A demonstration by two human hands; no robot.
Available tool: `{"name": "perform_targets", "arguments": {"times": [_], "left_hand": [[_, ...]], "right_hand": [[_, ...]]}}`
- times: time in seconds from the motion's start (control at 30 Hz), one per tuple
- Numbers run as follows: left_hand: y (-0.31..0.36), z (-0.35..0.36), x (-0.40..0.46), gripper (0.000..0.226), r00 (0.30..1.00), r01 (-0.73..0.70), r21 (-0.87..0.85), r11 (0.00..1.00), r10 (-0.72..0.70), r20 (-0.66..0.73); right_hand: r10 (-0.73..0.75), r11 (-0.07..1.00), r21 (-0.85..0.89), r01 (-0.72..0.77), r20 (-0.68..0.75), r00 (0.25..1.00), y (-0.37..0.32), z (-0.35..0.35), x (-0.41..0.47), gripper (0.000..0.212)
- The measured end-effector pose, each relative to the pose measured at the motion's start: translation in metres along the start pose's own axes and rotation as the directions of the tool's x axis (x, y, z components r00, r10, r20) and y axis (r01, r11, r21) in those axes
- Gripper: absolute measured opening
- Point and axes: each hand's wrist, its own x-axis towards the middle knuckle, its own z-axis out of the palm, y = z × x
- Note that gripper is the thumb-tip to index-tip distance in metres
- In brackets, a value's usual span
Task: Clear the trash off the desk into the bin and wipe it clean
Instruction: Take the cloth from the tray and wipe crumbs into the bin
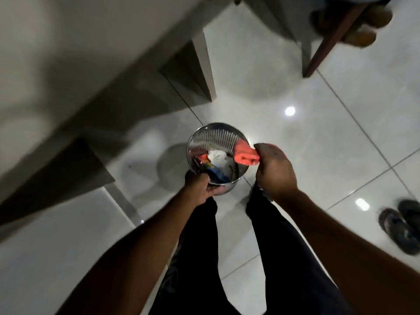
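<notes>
A round metal mesh bin [216, 137] hangs over the tiled floor in front of my legs. My left hand [200, 185] grips its near rim and side. Inside lie crumpled white paper [218, 159] and blue and red wrappers [214, 170]. My right hand [272, 169] is closed on an orange-red cloth [244, 153], held at the bin's right rim. The white desk [68, 53] fills the upper left, blurred.
The desk's dark legs [193, 71] stand left and ahead of the bin. A wooden chair leg [329, 42] and a pair of brown shoes [363, 26] are at the top right. Dark shoes [402, 226] lie on the floor at the right edge.
</notes>
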Motion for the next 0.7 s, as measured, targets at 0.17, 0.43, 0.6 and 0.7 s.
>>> {"name": "perform_targets", "arguments": {"times": [0.17, 0.43, 0.6, 0.7], "left_hand": [[-0.016, 0.034, 0.049, 0.050, 0.997, 0.040, 0.037, 0.999, -0.043, 0.067], [-0.024, 0.040, 0.054, 0.031, 0.992, 0.074, 0.099, 0.992, -0.083, 0.096], [0.012, 0.040, 0.022, 0.029, 0.999, 0.043, 0.197, 0.979, -0.048, 0.021], [0.049, 0.052, -0.032, 0.063, 0.997, 0.028, 0.406, 0.913, -0.053, 0.052]], "right_hand": [[-0.068, 0.998, 0.011, 0.067, 0.084, 0.994, 0.031, 0.040, 0.021, 0.038], [-0.024, 1.000, 0.012, 0.023, 0.106, 0.994, 0.046, 0.066, 0.025, 0.035], [0.007, 0.999, 0.048, -0.015, 0.159, 0.987, 0.036, 0.054, 0.018, 0.045], [0.011, 0.995, 0.098, -0.023, 0.122, 0.992, 0.016, 0.026, 0.005, 0.045]]}}
